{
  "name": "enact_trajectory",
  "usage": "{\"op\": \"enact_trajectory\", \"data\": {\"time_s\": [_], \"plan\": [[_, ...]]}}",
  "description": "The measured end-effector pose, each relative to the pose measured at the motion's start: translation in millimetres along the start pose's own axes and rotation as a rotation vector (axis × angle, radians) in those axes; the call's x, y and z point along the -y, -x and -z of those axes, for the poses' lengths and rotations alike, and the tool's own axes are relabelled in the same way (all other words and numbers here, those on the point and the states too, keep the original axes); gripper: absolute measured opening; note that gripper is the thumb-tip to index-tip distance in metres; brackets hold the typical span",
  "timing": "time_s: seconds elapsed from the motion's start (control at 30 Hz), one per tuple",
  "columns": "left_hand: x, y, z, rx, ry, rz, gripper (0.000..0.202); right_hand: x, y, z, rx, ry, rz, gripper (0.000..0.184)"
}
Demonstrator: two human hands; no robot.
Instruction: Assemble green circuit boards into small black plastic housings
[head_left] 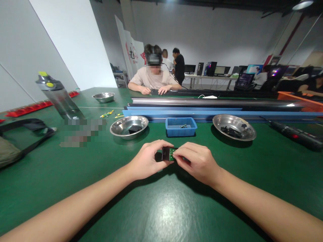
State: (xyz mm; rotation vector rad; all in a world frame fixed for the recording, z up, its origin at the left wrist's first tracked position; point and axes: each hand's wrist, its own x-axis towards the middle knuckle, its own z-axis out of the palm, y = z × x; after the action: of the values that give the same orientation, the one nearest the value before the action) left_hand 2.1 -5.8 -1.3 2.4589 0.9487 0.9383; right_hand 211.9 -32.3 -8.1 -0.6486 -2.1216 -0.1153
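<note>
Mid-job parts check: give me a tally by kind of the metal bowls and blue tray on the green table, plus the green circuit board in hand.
Metal bowls: 3
Blue tray: 1
Green circuit board: 1
Total: 5

I can read no words or numbers; the red markings on the white folding panel (127,40) and the seated co-worker's shirt print (158,84) stay illegible to me.

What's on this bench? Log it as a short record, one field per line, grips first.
Left grip: holding black casing
Right grip: at green circuit board, pinch unclear
Board seating: cannot tell
Near left steel bowl: black part
Blue tray: thin metal pieces, likely screws
Right steel bowl: small black parts
Left side: water bottle
Right side: likely electric screwdriver
Across: seated co-worker
</note>
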Motion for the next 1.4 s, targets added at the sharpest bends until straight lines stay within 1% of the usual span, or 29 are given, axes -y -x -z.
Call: {"op": "enact_trajectory", "data": {"time_s": [0.17,0.27,0.37,0.43,0.5,0.6,0.7,0.8,1.07,1.27,1.4], "plan": [[0,0,0.8,-0.004,-0.036,-0.03,0.032,0,-1,0,-0.032,-0.012,-0.031,0.015],[1,0,1.4,-0.003,-0.044,-0.052,0.031,-1,-2,1,-0.027,-0.043,-0.031,0.014],[1,1,1.7,-0.002,-0.056,-0.068,0.03,-1,-2,2,-0.02,-0.1,-0.082,0.013],[0,1,2.2,-0.021,-0.069,-0.083,0.029,-1,-2,2,-0.027,-0.162,-0.184,0.012],[-1,1,3.1,-0.07,-0.086,-0.091,0.028,-1,-2,0,-0.044,-0.257,-0.34,0.011],[-5,1,4.3,-0.144,-0.06,-0.107,0.028,-3,0,-6,-0.071,-0.517,-0.57,0.006],[-9,1,4.7,-0.115,0.014,-0.132,0.026,-5,3,-13,-0.033,-0.773,-0.674,0.016],[-12,2,4.5,-0.084,0.025,-0.154,0.025,-6,4,-17,0.025,-0.863,-0.701,0.024],[-14,3,4.3,-0.051,-0.022,-0.173,0.025,-4,3,-13,0.104,-0.862,-0.71,0.022],[-12,4,3.1,-0.064,-0.062,-0.22,0.026,-4,3,-13,0.086,-0.774,-0.763,0.015],[-8,5,2.5,-0.088,-0.085,-0.253,0.028,-4,1,-12,0.097,-0.774,-0.791,0.011]]}}
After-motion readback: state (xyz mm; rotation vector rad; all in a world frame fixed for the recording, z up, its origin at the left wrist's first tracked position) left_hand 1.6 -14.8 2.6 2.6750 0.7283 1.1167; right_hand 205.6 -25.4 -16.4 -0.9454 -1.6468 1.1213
